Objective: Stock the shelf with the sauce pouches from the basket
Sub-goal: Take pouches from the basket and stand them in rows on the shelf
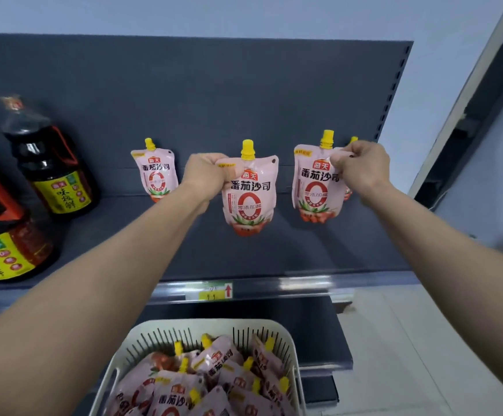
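My left hand (205, 174) pinches the top left corner of a pink sauce pouch (248, 193) with a yellow cap, held upright over the dark shelf (184, 235). My right hand (361, 166) pinches the top right corner of a second pouch (314, 187), also upright above the shelf. A third pouch (155, 171) stands at the back of the shelf to the left. Behind my right hand a fourth pouch (352, 140) is mostly hidden. Below, a white basket (286, 334) holds several more pouches (214, 376).
Two large dark sauce bottles (49, 163) with yellow labels stand on the shelf's left side, one (1, 232) nearer the front edge. A price tag (214, 291) sits on the shelf's front rail. A lower shelf (313, 325) lies behind the basket. The shelf ends at right near a wall.
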